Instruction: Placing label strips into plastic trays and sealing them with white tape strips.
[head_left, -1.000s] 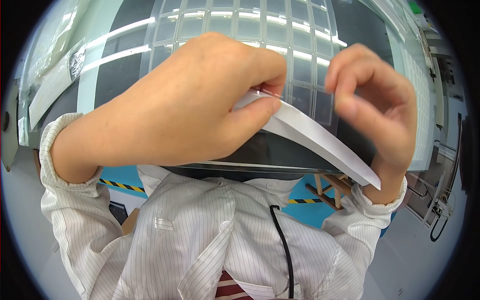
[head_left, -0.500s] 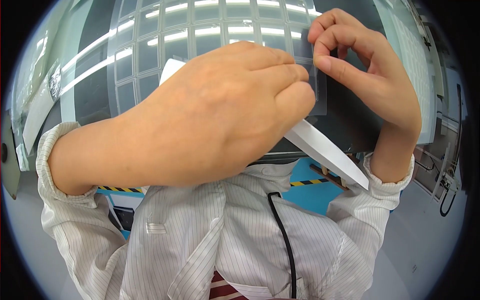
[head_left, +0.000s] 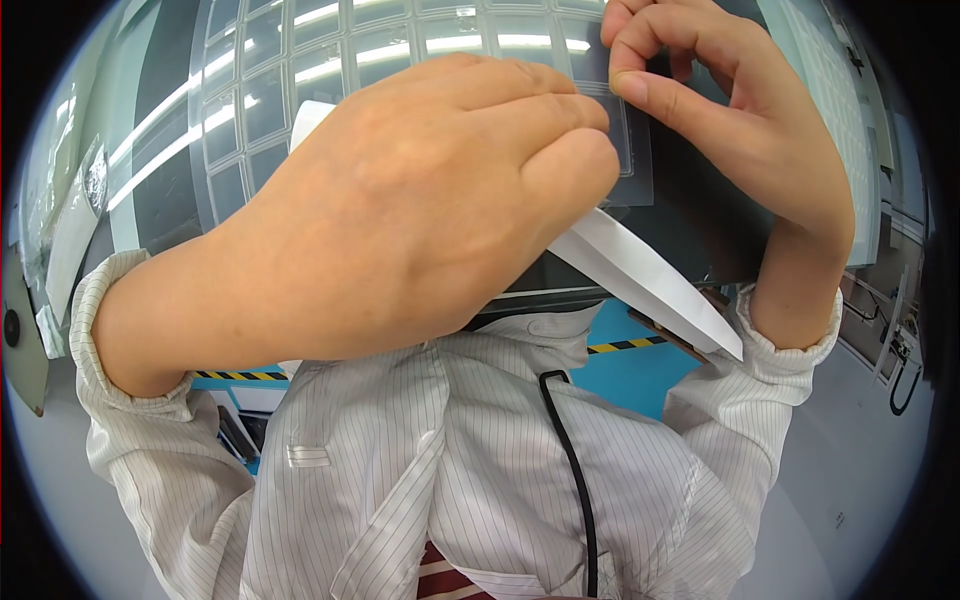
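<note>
My left hand [head_left: 440, 190] is curled closed, back upward, over the near part of a clear plastic tray [head_left: 631, 180] with rows of rectangular pockets. A white paper-like strip [head_left: 650, 275] passes under this hand. Its long pointed end sticks out toward my right sleeve, and a small white end shows beyond the knuckles on the left. The left fingertips are hidden, so how they grip the strip does not show. At the tray's right edge, my right hand [head_left: 735, 120] has thumb and forefinger pinched together. Whatever lies between them is too small to tell.
The tray lies on a dark table surface [head_left: 700, 220]. Clear plastic wrapping and a white strip [head_left: 70, 235] are at the far left. Another pale pocketed sheet [head_left: 835, 140] stands on the right. Yellow-black floor tape [head_left: 625, 346] shows below the table edge.
The view has shifted slightly, with tray and both hands sitting higher in it. My right hand has edged a little farther along the tray's right side, still pinched. My left hand stays closed.
</note>
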